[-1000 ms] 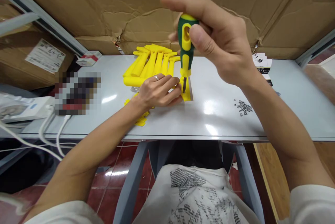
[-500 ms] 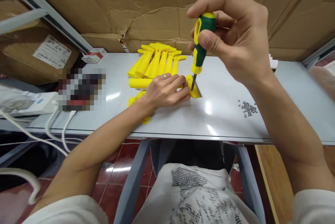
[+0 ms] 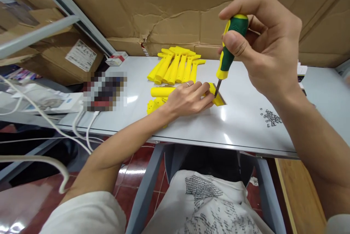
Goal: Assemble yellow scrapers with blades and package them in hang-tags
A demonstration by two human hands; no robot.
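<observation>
Where white cables (image 3: 46, 113) hang along the left side, a brown carton (image 3: 58, 44) with a white label sits beyond the end of the worktop (image 3: 237, 128), and a small red-and-white box (image 3: 117, 58) rests near it at the back. Next comes a cluster of small yellow pieces (image 3: 155, 105), close to the front of a yellow scraper, with a batch of yellow handles (image 3: 177, 66) lying side by side behind. That scraper (image 3: 163, 92) lies crosswise on the worktop, its handle to the left and its flared, metal-edged head to the right. The left hand (image 3: 188, 99), a ring on one finger, has its fingers curled over the scraper, grasping it near the head. A green-and-yellow screwdriver (image 3: 230, 50) leans with its tip down at the head, just beside those fingertips. The right hand (image 3: 269, 44) grips the screwdriver's handle between thumb and fingers. Farther right, loose screws (image 3: 271, 118) form a small heap.
</observation>
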